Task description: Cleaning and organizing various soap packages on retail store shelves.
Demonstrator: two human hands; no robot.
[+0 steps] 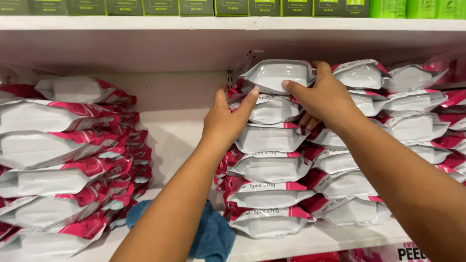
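Both of my hands rest on a stack of white and pink flat packets on a white shelf. My left hand presses against the stack's left side near the top, fingers apart, thumb up. My right hand lies over the top packet, fingers spread on its right end and on the packet below. That top packet sits tilted at the head of the pile. Neither hand lifts anything clear of the stack.
More white and pink packets are piled to the right, and another leaning pile fills the left. A blue cloth lies on the shelf under my left arm. Green boxes line the shelf above.
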